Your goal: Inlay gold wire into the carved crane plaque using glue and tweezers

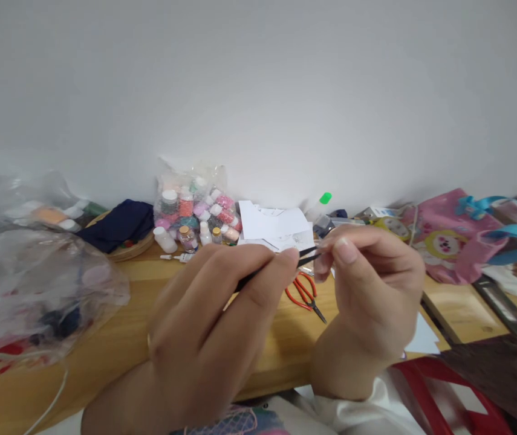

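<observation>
My left hand point(213, 326) is closed around a pair of black tweezers point(304, 261). The tweezers point to the right, their two tips slightly apart and close to the fingertips of my right hand point(371, 290). Thumb and forefinger of that right hand are pinched together; whatever sits between them is too small to make out. Both hands are raised over the wooden table point(285, 344). Behind and below them lies a red-handled cutting tool point(304, 294) with dark, pointed jaws.
Clear bags point(35, 290) stand at the left. A bag of bead jars point(195, 202), small bottles point(165, 240) and white papers point(274, 223) line the wall. Further right are a green-capped bottle point(325, 198) and a pink pouch point(451, 241). A white cable point(61, 389) runs along the left.
</observation>
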{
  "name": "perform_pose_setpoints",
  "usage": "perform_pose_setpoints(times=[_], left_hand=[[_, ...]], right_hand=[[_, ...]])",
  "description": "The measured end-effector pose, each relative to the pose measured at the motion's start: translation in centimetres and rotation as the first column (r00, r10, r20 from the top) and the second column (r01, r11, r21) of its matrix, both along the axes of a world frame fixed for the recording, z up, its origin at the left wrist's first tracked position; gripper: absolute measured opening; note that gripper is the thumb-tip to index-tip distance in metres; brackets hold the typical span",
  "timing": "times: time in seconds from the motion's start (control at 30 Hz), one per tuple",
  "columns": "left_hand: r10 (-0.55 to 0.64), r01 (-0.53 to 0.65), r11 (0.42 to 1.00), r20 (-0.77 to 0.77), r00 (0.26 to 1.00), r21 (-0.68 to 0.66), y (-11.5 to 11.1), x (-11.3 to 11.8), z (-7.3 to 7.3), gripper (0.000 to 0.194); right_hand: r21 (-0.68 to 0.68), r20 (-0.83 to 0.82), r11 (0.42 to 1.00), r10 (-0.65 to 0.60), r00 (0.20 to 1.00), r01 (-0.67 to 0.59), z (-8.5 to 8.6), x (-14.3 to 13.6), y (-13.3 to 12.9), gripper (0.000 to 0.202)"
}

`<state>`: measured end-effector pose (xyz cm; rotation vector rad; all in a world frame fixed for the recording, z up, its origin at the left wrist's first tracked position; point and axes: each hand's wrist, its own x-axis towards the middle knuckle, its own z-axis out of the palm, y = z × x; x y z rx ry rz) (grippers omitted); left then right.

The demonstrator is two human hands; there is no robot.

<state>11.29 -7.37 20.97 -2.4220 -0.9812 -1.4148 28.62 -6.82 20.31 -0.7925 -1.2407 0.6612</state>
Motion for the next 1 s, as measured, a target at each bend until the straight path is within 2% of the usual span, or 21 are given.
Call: perform_pose_setpoints(times=[0.13, 0.3, 0.63, 0.8, 1.0], left_hand=[[0.045, -0.046, 0.999, 0.050, 0.998, 0.009, -0.14, 0.46, -0.01, 0.019], [0.025, -0.026, 0.999, 0.048, 0.999, 0.025, -0.10, 0.62, -0.05, 0.015], [0.036, -0.036, 0.999, 0.042, 0.998, 0.003, -0.18, 0.64, 0.07, 0.015], [0.024, -0.025, 0.999, 0.039, 0.999, 0.022, -0.16, 0.74, 0.19, 0.016], [0.028, -0.028, 1.000, 0.057, 0.998, 0.000, -0.29, 0.81, -0.19, 0.020]], right_hand=[[-0.011, -0.006, 0.999, -0.052, 0.999, 0.052, 0.17, 0.08, -0.19, 0.009], [0.018, 0.007, 1.000, -0.009, 1.000, 0.009, 0.06, 0.06, -0.07, 0.010], [0.058, 0.030, 0.994, -0.090, 0.995, 0.088, -0.28, -0.07, 0.04, 0.012], [0.067, 0.027, 0.995, -0.079, 0.996, 0.077, -0.30, -0.05, 0.16, 0.011], [0.022, 0.071, 0.990, -0.141, 0.987, 0.140, -0.13, 0.04, -0.17, 0.009]])
